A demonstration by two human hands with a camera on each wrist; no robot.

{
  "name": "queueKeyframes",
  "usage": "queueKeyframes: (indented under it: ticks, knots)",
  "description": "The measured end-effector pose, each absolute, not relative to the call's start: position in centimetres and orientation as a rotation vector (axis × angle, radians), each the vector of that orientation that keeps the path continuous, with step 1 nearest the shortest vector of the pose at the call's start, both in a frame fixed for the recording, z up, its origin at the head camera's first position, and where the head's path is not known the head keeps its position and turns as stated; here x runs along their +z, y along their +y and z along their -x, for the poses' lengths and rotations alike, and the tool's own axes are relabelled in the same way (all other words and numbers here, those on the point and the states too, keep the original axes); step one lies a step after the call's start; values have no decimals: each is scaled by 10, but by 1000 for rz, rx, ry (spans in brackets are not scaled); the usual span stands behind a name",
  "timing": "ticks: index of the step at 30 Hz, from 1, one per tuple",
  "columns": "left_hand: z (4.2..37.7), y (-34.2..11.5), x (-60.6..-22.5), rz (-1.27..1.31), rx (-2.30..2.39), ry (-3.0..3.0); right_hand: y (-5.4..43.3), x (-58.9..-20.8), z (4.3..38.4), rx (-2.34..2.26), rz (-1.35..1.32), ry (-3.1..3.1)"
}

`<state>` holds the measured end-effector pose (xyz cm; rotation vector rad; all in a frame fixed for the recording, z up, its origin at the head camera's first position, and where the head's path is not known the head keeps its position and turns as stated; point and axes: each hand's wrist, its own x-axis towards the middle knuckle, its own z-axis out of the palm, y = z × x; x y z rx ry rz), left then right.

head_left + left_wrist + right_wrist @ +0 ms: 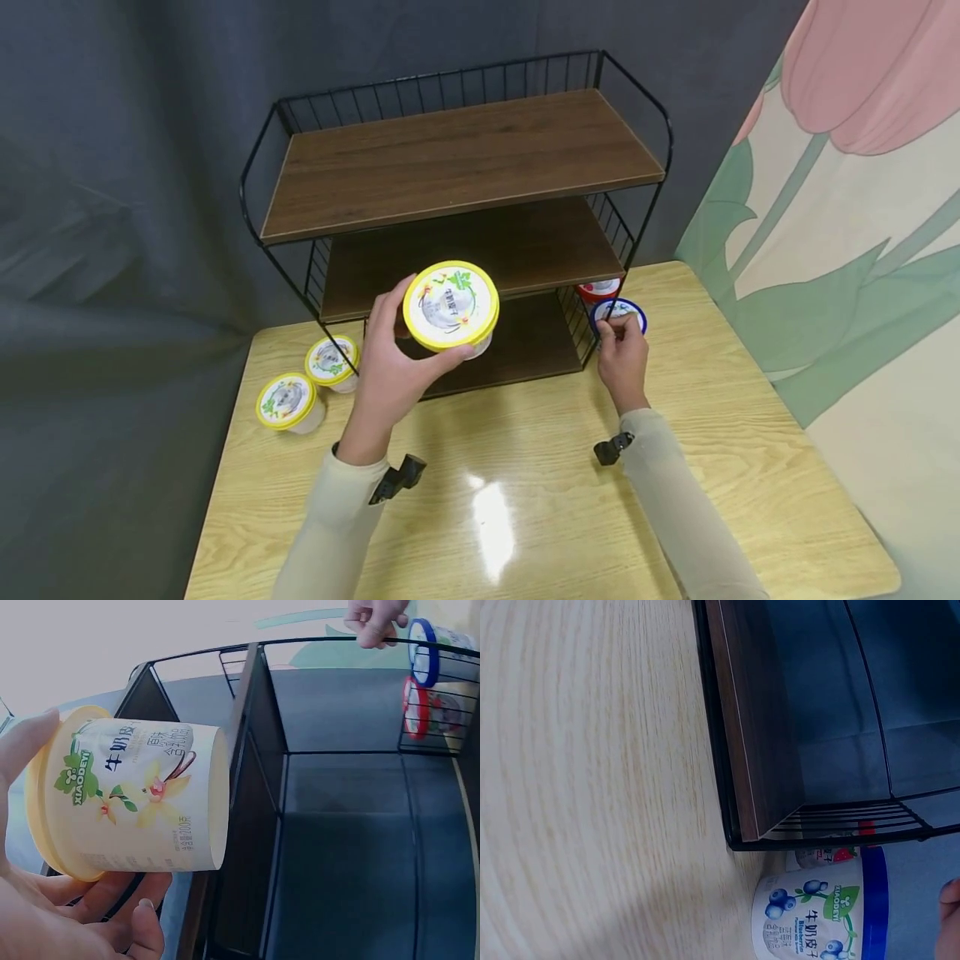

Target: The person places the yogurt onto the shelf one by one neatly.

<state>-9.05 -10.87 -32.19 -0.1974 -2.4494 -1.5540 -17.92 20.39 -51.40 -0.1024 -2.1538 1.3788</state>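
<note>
My left hand (397, 358) grips a white tub (150, 799) with a yellow lid (450, 305), thumb on one side and fingers on the other. It is held up in front of the rack, lid toward the head camera; flowers are printed on its side. At the right, my right hand (624, 367) has its fingers curled at the front post of the black-framed shelf rack (480, 158). Close by stands a blue-lidded blueberry tub (810, 919), with a red-lidded tub (429, 709) behind it. In the right wrist view only a fingertip (950, 892) shows, apart from the blue lid.
Two more yellow-lidded tubs, a nearer tub (288, 402) and a farther tub (332, 360), stand left of the rack on the wooden table (525, 467). A dark curtain (120, 250) hangs behind, and a flower-patterned wall (847, 208) rises at the right.
</note>
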Motion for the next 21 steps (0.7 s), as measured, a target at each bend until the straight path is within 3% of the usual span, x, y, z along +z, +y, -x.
queueKeyframes:
  ticks: [21]
  knots:
    - [133,-79,-302,304,-1625,-2389,204,-511,175,1405,123,-2180]
